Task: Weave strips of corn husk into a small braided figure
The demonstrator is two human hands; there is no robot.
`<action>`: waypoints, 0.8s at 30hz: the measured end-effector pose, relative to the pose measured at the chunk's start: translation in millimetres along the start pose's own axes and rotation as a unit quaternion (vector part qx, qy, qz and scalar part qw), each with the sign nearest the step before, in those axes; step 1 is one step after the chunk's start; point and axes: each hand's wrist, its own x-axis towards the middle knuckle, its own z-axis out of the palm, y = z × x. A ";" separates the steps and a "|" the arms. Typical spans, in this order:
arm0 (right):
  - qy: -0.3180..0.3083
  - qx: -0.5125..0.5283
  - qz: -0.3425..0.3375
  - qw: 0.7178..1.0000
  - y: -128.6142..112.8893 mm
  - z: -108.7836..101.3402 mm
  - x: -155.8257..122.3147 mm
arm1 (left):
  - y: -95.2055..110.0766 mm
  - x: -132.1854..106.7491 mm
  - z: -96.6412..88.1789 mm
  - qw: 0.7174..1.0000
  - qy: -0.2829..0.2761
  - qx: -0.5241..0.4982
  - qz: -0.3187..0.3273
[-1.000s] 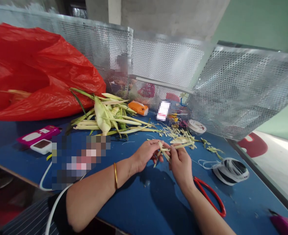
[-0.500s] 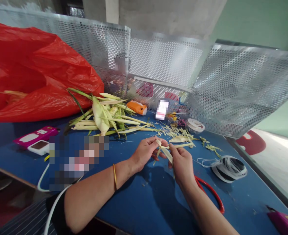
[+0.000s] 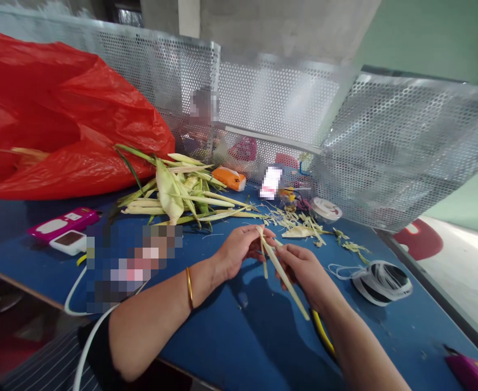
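Between my two hands, above the blue table [image 3: 218,347], is a pale corn husk strip [image 3: 286,278] with its long end slanting down to the right. My left hand [image 3: 241,251] pinches the folded top of the strip between thumb and fingers; a short end dangles below it. Close beside it, my right hand [image 3: 299,266] has its thumb and fingers closed on another part of the husk. A pile of green and pale corn husks [image 3: 169,190] lies beyond my left hand. Cut husk scraps [image 3: 295,220] are scattered just past both hands.
A large red plastic bag [image 3: 80,125] fills the back left. A spool of white thread [image 3: 381,282] stands at right, near yellow-handled scissors or a similar tool [image 3: 323,334] partly under my right arm. Perforated metal panels [image 3: 275,103] edge the back. A white cable [image 3: 84,353] crosses my left arm.
The long husk end, folded up near my right hand before, now hangs out straight down to the right. My right hand has turned slightly. A red curved thing by my right arm no longer shows; a yellow one does.
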 end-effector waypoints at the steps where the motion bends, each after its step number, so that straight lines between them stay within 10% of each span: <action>1: -0.012 -0.004 -0.016 1.000 -3.4 -3.2 -2.4 | 1.6 0.4 -0.7 1.000 0.015 -0.007 -0.005; 7: -0.069 -0.132 -0.239 0.960 -4.6 -10.2 -5.3 | 3.9 3.5 -3.3 0.996 0.046 -0.055 -0.045; 13: -0.016 -0.490 -0.499 0.714 2.9 -3.9 -4.6 | 2.2 4.7 -4.3 0.992 0.061 -0.080 -0.072; 16: 0.030 -0.521 -0.561 0.642 3.4 -0.5 -6.0 | 2.6 1.9 -1.2 0.996 0.060 -0.038 -0.060; 18: 0.065 -0.473 -0.573 0.666 3.7 0.1 -6.4 | 2.0 -0.1 1.5 0.998 0.044 -0.002 -0.048; 24: 0.165 -0.207 -0.363 0.893 8.0 0.8 -0.1 | 0.7 -6.1 7.5 0.983 -0.126 0.115 -0.061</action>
